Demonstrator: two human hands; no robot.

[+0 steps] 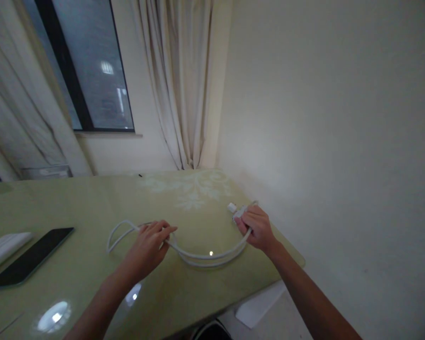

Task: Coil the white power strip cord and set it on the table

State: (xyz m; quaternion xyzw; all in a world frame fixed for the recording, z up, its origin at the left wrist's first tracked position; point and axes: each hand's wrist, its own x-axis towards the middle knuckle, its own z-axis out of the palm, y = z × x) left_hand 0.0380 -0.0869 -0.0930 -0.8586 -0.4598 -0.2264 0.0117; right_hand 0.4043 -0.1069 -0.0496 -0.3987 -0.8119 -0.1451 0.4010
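A white cable (205, 257) lies doubled on the pale green glass table (92, 203), curving in a loop between my hands. My left hand (149, 245) rests on the cable near its left loop (115, 233), fingers bent and pinching the strands. My right hand (257, 227) is closed round the cable's other end near the table's right edge, with the white plug (232, 207) sticking out just past my fingers.
A dark phone or tablet (31, 257) lies face up at the left, beside a white flat object (3, 248) at the frame edge. Curtains and a dark window stand behind the table. A plain wall runs close along the right.
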